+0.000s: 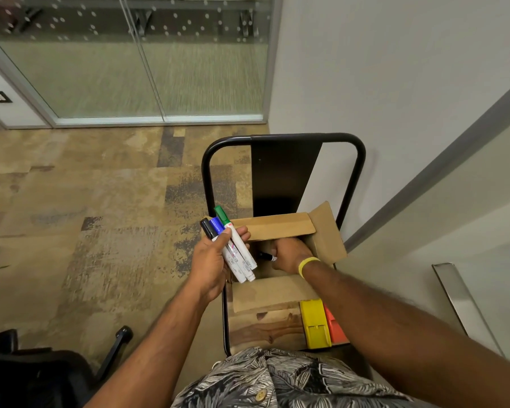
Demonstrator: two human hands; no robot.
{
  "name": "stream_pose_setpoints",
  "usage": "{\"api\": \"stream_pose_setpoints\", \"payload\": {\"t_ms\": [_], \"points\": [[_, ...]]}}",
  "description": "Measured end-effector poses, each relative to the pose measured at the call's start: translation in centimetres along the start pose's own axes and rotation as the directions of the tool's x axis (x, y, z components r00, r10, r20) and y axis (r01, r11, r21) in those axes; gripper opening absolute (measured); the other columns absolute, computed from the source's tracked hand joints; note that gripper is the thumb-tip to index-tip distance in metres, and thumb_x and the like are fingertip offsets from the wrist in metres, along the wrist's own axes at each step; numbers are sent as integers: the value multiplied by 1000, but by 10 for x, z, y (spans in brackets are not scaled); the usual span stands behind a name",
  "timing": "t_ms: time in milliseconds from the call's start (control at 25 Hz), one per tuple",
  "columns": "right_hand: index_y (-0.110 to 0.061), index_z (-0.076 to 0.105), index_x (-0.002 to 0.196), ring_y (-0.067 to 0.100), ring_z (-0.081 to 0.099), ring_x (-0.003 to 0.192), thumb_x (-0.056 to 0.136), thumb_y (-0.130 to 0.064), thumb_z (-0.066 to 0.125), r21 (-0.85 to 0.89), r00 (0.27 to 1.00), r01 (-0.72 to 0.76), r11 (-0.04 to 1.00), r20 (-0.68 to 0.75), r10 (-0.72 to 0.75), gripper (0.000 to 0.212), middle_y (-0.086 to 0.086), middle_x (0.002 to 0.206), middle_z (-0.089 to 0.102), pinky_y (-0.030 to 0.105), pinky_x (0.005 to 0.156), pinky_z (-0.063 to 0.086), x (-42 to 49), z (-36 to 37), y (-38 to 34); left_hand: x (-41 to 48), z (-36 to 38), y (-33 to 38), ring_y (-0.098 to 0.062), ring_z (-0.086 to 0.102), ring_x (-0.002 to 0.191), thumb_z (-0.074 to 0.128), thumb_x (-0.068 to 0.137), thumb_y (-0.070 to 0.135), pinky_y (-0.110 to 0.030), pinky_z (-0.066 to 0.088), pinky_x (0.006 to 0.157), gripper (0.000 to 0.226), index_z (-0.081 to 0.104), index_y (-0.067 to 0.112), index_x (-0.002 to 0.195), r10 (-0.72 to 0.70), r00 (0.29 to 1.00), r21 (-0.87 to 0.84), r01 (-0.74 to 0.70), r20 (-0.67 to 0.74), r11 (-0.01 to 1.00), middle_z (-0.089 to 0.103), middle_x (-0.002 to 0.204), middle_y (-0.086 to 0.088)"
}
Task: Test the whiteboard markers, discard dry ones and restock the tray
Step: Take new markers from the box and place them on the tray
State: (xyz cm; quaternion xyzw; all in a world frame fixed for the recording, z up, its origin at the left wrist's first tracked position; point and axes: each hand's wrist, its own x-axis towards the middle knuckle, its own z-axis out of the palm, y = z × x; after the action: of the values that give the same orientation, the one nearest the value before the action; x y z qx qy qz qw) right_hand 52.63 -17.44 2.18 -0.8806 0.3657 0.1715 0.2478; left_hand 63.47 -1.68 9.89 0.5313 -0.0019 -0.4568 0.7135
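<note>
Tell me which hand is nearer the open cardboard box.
Right. The right hand is inside the cardboard box, holding a black-capped marker; the left hand is beside the box's left edge, gripping three markers.

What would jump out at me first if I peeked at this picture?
Most likely the three markers, capped black, blue and green, gripped in the left hand mid-picture. Just to its right, the right hand reaches into an open cardboard box and pinches a black-capped marker. A bright yellow wristband circles that wrist.
</note>
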Motion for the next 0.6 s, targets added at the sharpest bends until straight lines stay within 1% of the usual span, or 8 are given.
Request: {"api": "stream_pose_setpoints", "payload": {"t_ms": [40,80,160,240,320,360,480,600], "points": [[-21,58,75,24,61,84,77,-14,76,35,1000,16,999,-16,-15,20,1,85,63,29,72,49,-6,-4,-1,1,0,0,-27,69,107,48,100,13,-46,50,100,21,61,9,116,5,1000,-3,-5,0,1000,71,113,-17],[-22,57,71,22,61,81,76,-14,77,56,999,39,998,-39,-37,22,0,81,63,31,69,50,-12,-8,0,1,1,1,-26,69,107,48,100,13,-47,50,100,21,60,8,117,12,1000,2,-12,5,1000,71,113,-17],[-18,63,78,21,62,78,76,-16,77,83,992,102,991,-87,-95,14,1,81,65,34,69,55,-30,-16,-2,2,1,2,-26,69,107,48,101,13,-47,50,100,23,60,8,119,21,1000,27,-21,18,999,71,112,-16],[-16,66,86,19,62,78,79,-18,75,107,975,177,978,-152,-159,12,0,83,65,30,67,54,-51,-27,-4,0,0,2,-26,69,107,48,101,14,-47,50,99,24,59,7,121,22,999,31,-23,33,999,72,112,-16],[-19,66,92,16,62,79,81,-20,72,158,949,219,963,-262,-173,13,-3,85,65,25,67,52,-74,-40,-10,-3,3,3,-26,69,106,48,101,14,-47,50,98,26,57,5,124,22,999,42,-24,49,999,72,112,-15],[-21,66,94,14,62,79,81,-20,71,222,932,237,946,-326,-158,15,-5,85,65,26,68,53,-86,-47,-12,-5,6,3,-25,69,106,48,101,14,-46,50,98,26,58,5,122,20,998,52,-23,59,998,72,112,-15],[-17,68,101,15,67,78,81,-14,72,512,894,301,805,-445,-52,21,-2,85,68,26,71,58,-119,-58,-17,-17,19,1,-25,70,104,48,100,15,-43,52,95,21,62,8,115,1,994,93,-11,106,996,72,111,-14],[-16,70,100,21,68,78,82,-4,69,692,888,329,643,-459,40,22,5,85,70,30,74,58,-149,-50,-14,-30,33,-7,-23,70,104,50,100,16,-44,51,96,28,60,3,122,-49,982,167,19,182,986,72,111,-13]]}}
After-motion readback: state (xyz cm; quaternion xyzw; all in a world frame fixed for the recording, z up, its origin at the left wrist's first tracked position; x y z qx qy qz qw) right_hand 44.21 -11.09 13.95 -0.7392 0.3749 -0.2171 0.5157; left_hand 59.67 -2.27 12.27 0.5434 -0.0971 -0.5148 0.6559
